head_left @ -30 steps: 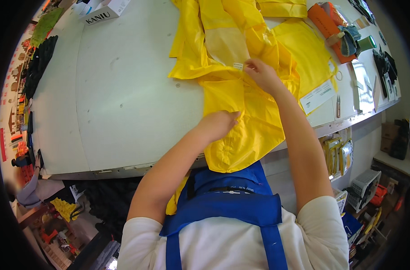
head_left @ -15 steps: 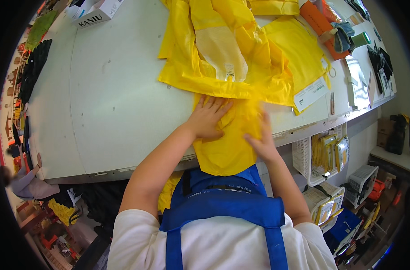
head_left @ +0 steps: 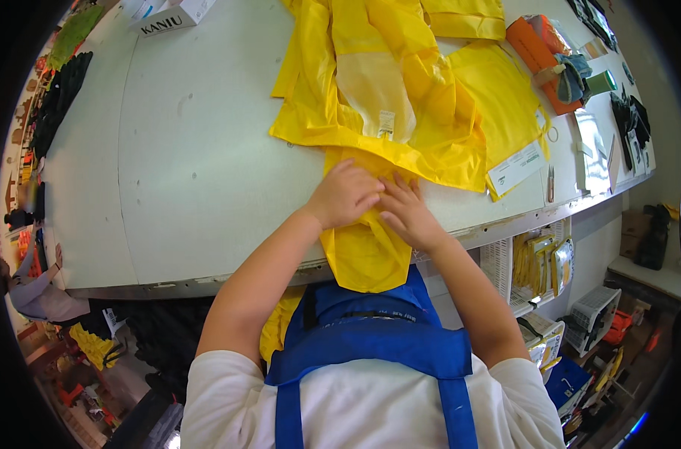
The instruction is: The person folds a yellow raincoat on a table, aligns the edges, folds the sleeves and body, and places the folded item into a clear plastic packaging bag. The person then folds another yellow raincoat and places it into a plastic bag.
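A yellow raincoat (head_left: 441, 97) lies spread on the white table, with a pale lining patch and a small label near its neck. Its hood-like yellow flap (head_left: 366, 262) comes toward me and hangs over the table's front edge. On the left side of this flap, my left hand (head_left: 345, 196) has its fingers bent into the yellow cloth. My right hand (head_left: 410, 215) rests on the flap's right side, fingers stretched and slightly apart. The fingertips of both hands nearly meet. Cloth under the palms is hidden.
Folded yellow cloth with a white printed card (head_left: 517, 166) lies to the right, near small snips (head_left: 550, 184). An orange box (head_left: 538, 60) stands at far right, a white box (head_left: 177, 16) at far left. White baskets (head_left: 497, 266) hang below the edge. Another person (head_left: 45, 288) is at left.
My right hand has moved left and inward over the flap, closing the gap to my left hand. My left fingers, spread flat before, are now bent. The flap's right side has been drawn inward.
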